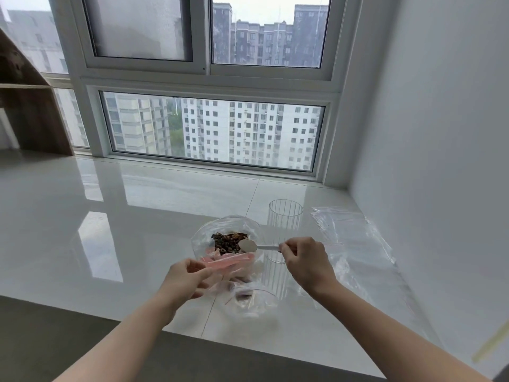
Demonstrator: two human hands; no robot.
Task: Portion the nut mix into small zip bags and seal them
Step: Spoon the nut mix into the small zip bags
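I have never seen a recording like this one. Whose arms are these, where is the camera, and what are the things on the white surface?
There is no machine here. A person wears a wide-angle camera on the head, so you look forward and down along that person's own bare arms.

The right hand holds a small metal spoon by its handle, its bowl over the nut mix, which lies in an open clear bag.

The left hand pinches the pink strip of another clear bag.

On the glossy white surface also stand a ribbed clear glass and, to its right, a flat pile of empty zip bags. Behind is a window with apartment blocks outside.
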